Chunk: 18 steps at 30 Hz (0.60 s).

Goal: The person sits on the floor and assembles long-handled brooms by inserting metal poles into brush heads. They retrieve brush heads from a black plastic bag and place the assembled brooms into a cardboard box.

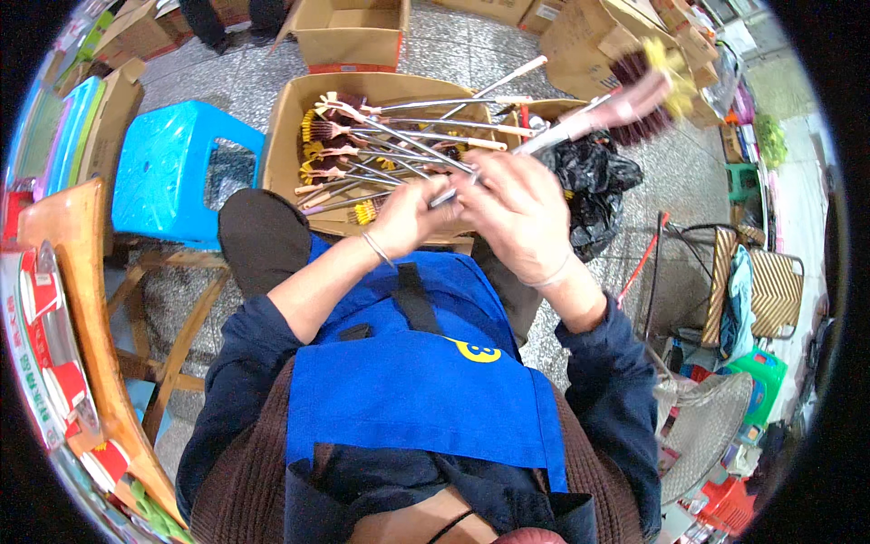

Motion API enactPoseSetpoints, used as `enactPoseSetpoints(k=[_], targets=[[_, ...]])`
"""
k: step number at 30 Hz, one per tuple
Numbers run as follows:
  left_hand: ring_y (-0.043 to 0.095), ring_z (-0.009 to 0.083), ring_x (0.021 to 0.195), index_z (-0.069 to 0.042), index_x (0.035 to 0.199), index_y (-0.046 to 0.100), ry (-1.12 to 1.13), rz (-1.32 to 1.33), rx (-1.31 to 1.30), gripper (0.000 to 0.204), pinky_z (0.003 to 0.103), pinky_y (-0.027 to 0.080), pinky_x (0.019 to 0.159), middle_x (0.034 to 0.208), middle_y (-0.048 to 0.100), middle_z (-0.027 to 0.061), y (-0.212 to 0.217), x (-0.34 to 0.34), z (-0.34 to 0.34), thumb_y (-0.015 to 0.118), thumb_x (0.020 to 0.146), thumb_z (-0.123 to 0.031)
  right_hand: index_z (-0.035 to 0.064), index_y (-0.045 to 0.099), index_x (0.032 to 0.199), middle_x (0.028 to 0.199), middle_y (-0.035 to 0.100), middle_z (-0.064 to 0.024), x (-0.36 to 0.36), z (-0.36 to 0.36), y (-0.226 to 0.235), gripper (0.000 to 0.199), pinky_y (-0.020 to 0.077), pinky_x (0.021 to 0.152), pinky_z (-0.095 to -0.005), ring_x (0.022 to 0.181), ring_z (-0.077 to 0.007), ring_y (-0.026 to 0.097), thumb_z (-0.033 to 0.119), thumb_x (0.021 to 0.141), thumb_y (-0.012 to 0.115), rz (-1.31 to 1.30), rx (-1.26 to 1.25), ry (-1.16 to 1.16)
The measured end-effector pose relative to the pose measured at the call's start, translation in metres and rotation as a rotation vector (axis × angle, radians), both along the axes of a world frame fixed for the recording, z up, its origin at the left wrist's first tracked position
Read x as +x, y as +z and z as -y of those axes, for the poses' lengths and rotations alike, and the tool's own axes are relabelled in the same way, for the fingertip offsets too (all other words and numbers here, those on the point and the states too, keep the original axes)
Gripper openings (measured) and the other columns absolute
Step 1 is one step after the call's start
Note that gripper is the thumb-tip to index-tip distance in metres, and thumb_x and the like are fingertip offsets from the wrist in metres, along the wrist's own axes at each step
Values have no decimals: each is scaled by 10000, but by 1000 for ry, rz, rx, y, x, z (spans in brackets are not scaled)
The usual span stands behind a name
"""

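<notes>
A long-handled brush (642, 95) with a pink head and dark and yellow bristles slants up to the right, its head blurred by motion. Near the lower end of its metal shaft, my left hand (406, 218) pinches it. My right hand (518, 213) is closed round the shaft a little higher up. Below and beyond my hands, an open cardboard box (283, 136) holds several similar brushes (412, 140), lying crosswise with handles over its right side. Both hands are above the near edge of that box.
A black plastic bag (589, 172) lies right of the box. On the left stand a blue plastic stool (163, 172) and a wooden bench (82, 272). Another open carton (349, 45) is at the back, and a folding chair (775, 290) stands right.
</notes>
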<state>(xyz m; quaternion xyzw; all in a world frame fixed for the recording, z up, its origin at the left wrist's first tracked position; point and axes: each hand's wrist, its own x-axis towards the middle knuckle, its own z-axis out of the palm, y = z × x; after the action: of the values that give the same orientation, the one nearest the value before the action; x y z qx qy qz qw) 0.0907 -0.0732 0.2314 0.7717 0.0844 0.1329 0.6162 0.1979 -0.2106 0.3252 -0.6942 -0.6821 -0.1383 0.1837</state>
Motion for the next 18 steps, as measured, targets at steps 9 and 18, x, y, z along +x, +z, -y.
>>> enactPoseSetpoints(k=[9,18], targets=[[304,22,364,-133,741,414,416,153,-894,211,170,220,324,506,352,-73,43,24,-39,554,878,-213,5,423,1257,1152,527,-207,-59,-1,-94,560,408,885,-355,1049,-315,523,317,828,604,-1098,-105,-183],[421,151,501,-74,790,476,537,441,-932,190,293,390,495,599,441,18,57,11,-90,472,883,-240,59,528,1028,775,612,-139,-56,23,-77,247,481,592,-352,678,-307,611,197,834,592,-805,-221,-370]])
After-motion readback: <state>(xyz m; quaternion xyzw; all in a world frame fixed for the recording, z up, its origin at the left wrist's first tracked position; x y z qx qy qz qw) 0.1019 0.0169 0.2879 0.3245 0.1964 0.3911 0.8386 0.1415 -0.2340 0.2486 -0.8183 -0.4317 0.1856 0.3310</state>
